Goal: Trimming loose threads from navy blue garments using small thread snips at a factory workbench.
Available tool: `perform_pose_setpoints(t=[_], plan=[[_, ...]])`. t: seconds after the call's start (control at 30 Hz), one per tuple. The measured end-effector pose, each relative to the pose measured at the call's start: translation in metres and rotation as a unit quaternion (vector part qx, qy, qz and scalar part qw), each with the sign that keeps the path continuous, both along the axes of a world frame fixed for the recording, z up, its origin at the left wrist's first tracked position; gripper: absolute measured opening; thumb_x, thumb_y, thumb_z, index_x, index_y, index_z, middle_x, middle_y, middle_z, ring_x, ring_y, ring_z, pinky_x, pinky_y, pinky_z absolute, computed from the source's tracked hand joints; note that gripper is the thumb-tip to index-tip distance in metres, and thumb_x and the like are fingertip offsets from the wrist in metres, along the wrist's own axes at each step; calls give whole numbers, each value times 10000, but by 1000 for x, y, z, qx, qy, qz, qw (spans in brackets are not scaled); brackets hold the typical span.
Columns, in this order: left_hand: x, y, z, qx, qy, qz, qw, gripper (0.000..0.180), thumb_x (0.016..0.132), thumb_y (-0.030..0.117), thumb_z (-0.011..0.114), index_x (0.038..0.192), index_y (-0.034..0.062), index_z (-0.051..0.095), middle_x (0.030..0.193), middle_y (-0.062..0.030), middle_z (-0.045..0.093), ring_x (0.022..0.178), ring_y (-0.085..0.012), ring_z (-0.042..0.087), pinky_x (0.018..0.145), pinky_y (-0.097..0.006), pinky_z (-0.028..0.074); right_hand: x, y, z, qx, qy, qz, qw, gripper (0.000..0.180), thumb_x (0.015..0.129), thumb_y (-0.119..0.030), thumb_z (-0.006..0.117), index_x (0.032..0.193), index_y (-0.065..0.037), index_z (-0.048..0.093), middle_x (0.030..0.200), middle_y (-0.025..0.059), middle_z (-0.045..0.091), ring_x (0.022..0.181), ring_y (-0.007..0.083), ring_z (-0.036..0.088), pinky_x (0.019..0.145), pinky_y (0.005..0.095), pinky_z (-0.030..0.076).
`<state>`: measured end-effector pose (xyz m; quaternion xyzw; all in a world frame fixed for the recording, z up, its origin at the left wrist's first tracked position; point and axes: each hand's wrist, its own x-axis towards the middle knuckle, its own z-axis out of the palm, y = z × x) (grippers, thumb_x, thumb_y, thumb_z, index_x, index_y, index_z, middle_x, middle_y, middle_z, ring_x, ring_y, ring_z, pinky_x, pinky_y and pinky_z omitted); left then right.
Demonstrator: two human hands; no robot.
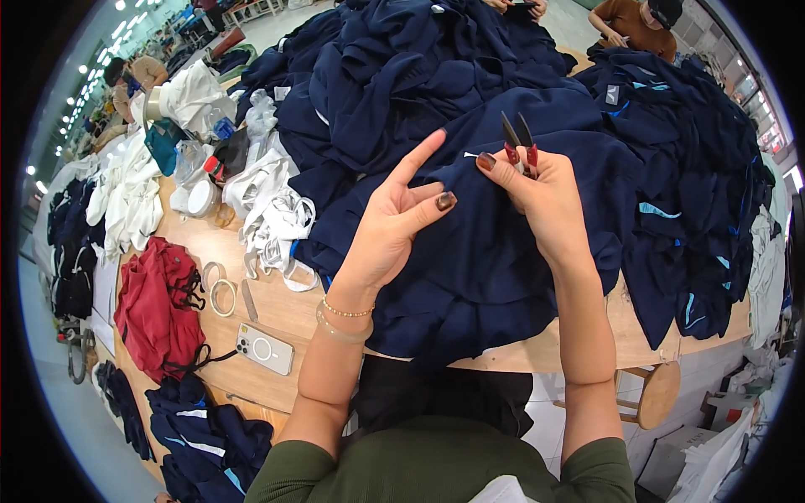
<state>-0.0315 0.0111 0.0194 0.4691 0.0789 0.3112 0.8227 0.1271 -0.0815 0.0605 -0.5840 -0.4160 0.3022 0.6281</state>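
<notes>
Head view: the right hand (545,194) grasps small red-handled snips (511,153) over heaped navy-blue cloth (478,277), their long axis and parted dark blades pointing away from the wearer, while the left hand (392,214), spread and seemingly holding nothing, hangs apart to their left.

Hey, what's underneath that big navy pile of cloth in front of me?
The navy pile lies on the wooden table, whose bare top shows at the left. Whatever else may be under the folds is covered and can't be seen.
</notes>
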Motion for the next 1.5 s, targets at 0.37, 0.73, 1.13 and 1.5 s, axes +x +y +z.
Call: perform_pose_setpoints(t=[0.37, 0.73, 1.13, 1.5], plan=[[0, -21, 5, 261, 157, 147, 941, 502, 808, 18, 744, 1281, 37, 577, 850, 57, 485, 714, 4, 420, 591, -139, 345, 10, -8, -3, -72, 88, 67, 991, 189, 882, -196, 713, 764, -58, 658, 570, -101, 452, 475, -19, 314, 436, 193, 188], [9, -31, -16, 259, 94, 178, 945, 213, 820, -5, 723, 1023, -34, 668, 860, 1, 585, 745, -46, 517, 670, -187, 429, -5, -19, -14, -3, 20, 13, 1000, 182, 948, -189, 626, 917, -24, 555, 758, -29, 538, 678, 1, 440, 589, 170, 338], [9, -43, -17, 158, 50, 191, 968, 95, 857, -13, 682, 911, -56, 616, 966, -20, 555, 812, -50, 506, 746, -184, 404, -15, -61, -31, 78, -209, -126, 967, 227, 749, 1, 774, 924, 53, 639, 808, 50, 619, 733, 84, 610, 661, 199, 490], [9, -49, -21, 88, -20, 179, 980, 85, 879, -34, 661, 943, -76, 623, 1023, -48, 571, 870, -61, 547, 791, -177, 450, -25, -59, -38, 120, -257, -150, 947, 255, 724, 30, 764, 955, 23, 656, 807, 70, 618, 707, 144, 583, 591, 233, 466]])
